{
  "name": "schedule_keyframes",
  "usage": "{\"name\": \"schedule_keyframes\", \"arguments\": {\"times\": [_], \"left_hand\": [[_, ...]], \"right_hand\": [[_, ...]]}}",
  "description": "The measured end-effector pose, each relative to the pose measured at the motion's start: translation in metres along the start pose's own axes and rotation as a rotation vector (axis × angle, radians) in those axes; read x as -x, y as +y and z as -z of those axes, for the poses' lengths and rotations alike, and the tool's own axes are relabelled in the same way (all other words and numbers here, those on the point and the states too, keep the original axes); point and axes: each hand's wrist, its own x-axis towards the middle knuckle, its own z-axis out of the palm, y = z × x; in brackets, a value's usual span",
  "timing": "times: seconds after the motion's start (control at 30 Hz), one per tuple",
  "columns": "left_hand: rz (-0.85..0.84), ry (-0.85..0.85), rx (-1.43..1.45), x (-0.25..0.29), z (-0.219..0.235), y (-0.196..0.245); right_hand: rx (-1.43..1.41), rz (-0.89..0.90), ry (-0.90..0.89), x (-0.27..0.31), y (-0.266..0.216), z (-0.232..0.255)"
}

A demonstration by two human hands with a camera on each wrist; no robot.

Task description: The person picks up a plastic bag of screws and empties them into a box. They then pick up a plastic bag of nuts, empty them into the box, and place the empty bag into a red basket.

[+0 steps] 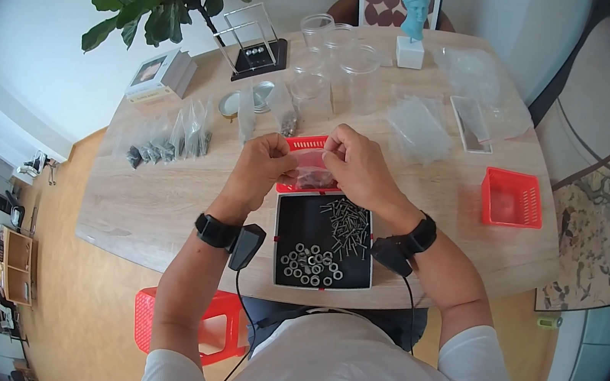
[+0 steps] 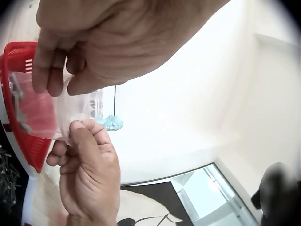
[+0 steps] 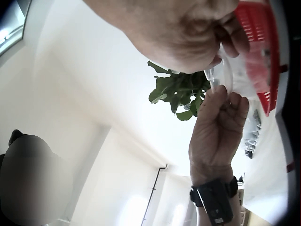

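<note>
Between my two hands is a clear plastic bag [image 2: 38, 110] with small metal pieces in its lower part. My left hand [image 1: 260, 169] pinches one side of its top edge, and my right hand [image 1: 361, 165] pinches the other side. Behind the bag, and showing through it, stands a red slotted basket [image 1: 305, 143]. Nearer my body is a black-bottomed tray [image 1: 299, 224]. Loose screws [image 1: 349, 227] lie in its right part, and a cluster of metal nuts or rings [image 1: 311, 264] lies in the front part.
Several filled plastic bags [image 1: 196, 130] stand at the left. Clear jars [image 1: 310, 91] are at the back, beside a Newton's cradle [image 1: 259, 56] and a blue bust [image 1: 414, 16]. Flat plastic bags [image 1: 417, 128] lie right of centre; another red basket [image 1: 512, 200] sits at the right edge.
</note>
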Motion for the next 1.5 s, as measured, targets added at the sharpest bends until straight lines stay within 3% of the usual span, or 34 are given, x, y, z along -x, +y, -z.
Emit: {"name": "schedule_keyframes", "arguments": {"times": [0.17, 0.33, 0.4, 0.63, 0.73, 0.83, 0.93, 1.03, 1.13, 1.2, 1.3, 1.5], "left_hand": [[-0.063, 0.044, -0.114, -0.004, -0.008, 0.001], [-0.098, 0.044, -0.109, -0.008, -0.004, 0.01], [-0.109, 0.09, -0.368, -0.014, -0.004, 0.007], [-0.163, 0.094, -0.334, -0.012, -0.004, 0.005], [-0.293, 0.052, -0.377, -0.017, -0.004, -0.01], [-0.305, 0.03, -0.385, -0.021, -0.003, -0.013], [-0.272, 0.131, -0.486, -0.017, -0.004, 0.005], [-0.408, 0.216, -0.658, -0.013, -0.011, 0.011], [-0.38, 0.156, -0.529, -0.016, -0.015, 0.002], [-0.238, 0.122, -0.162, -0.021, -0.014, -0.001], [-0.163, 0.109, 0.07, -0.016, -0.017, 0.018], [-0.139, 0.021, -0.085, -0.013, -0.011, 0.011]], "right_hand": [[0.068, 0.093, 0.048, 0.001, 0.001, -0.001], [0.033, 0.032, 0.062, 0.002, -0.01, 0.003], [0.014, -0.009, 0.021, 0.002, -0.009, 0.002], [-0.218, -0.081, 0.023, -0.001, -0.002, 0.0], [-0.267, -0.12, 0.055, -0.005, -0.004, 0.0], [-0.056, -0.065, 0.02, -0.014, -0.003, 0.006], [0.143, 0.044, 0.033, -0.025, -0.011, 0.017], [0.121, 0.064, 0.032, -0.025, -0.009, 0.018], [0.154, 0.098, 0.08, -0.023, -0.002, 0.012], [0.121, 0.067, 0.084, -0.022, -0.004, 0.015], [0.041, 0.049, 0.118, -0.023, -0.007, 0.017], [0.117, 0.111, 0.093, -0.023, 0.005, 0.016]]}}
